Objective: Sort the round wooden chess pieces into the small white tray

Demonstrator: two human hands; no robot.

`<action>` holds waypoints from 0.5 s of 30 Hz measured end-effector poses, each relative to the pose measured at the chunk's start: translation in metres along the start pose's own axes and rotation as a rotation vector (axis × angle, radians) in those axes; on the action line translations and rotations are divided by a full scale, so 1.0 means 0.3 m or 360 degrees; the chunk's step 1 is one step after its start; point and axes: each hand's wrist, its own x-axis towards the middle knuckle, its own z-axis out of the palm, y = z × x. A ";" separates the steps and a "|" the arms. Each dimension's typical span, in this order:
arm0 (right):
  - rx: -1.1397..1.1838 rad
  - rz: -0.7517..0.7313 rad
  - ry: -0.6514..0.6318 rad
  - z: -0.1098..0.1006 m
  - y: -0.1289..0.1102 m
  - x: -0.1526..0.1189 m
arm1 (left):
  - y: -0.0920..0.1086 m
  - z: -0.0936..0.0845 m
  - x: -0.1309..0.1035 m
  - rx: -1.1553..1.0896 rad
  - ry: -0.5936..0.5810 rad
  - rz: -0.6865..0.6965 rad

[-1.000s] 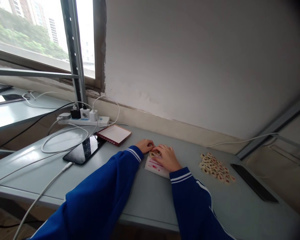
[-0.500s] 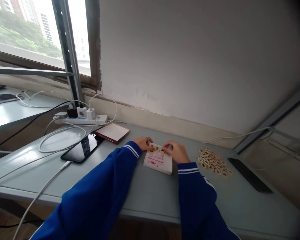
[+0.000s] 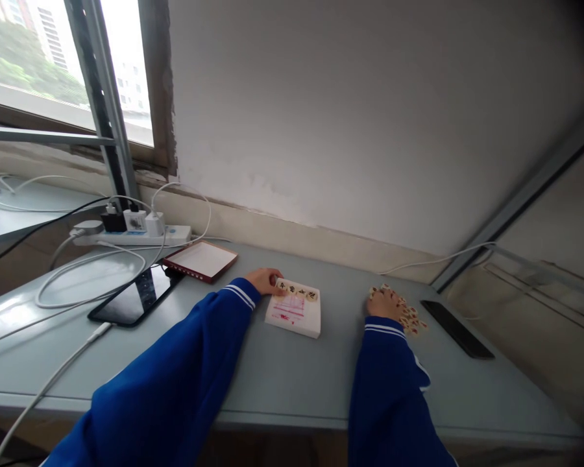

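Note:
A white box (image 3: 292, 327) with red markings lies flat on the desk. Several round xiangqi pieces (image 3: 302, 291) with dark characters form a row along its far edge. My left hand (image 3: 264, 281) is closed at the box's far left corner, its thumb by the leftmost piece. To the right, my right hand (image 3: 385, 305) rests over a loose pile of xiangqi pieces (image 3: 411, 320), covering its left part. The back of this hand hides the fingertips, so I cannot tell what it grips.
A shallow red-edged box lid (image 3: 202, 261) lies back left. Beside it are a black phone (image 3: 131, 298) on a charging cable and a power strip (image 3: 175, 235) with chargers. Right of the pile lies a long dark object (image 3: 457, 329). The desk (image 3: 282, 383) meets a wall behind.
My right hand has left the box and moved right onto the pile, uncovering the right end of the row. My left hand stays at the box's corner. The view has shifted slightly right.

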 end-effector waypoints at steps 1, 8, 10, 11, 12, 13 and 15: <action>-0.0018 0.0020 -0.0039 -0.010 -0.005 0.002 | 0.003 -0.001 -0.001 0.0003 0.0007 -0.0001; 0.0021 -0.0207 -0.0410 -0.037 -0.046 0.027 | 0.001 -0.004 0.002 -0.0042 -0.0014 0.0002; 0.0112 -0.0275 -0.0449 -0.024 -0.067 0.032 | 0.000 -0.005 0.002 -0.0094 -0.0025 0.0007; 0.0185 -0.0289 -0.0442 -0.017 -0.080 0.032 | 0.001 -0.007 0.002 -0.0134 -0.0022 0.0019; 0.0272 -0.0294 -0.0422 -0.012 -0.095 0.032 | 0.002 -0.008 0.001 -0.0180 -0.0008 0.0033; 0.0368 -0.0303 -0.0401 -0.009 -0.111 0.029 | 0.004 -0.010 0.000 -0.0226 0.0014 0.0043; 0.0581 -0.0361 -0.0390 -0.017 -0.151 0.022 | 0.006 -0.012 -0.002 -0.0287 0.0064 0.0044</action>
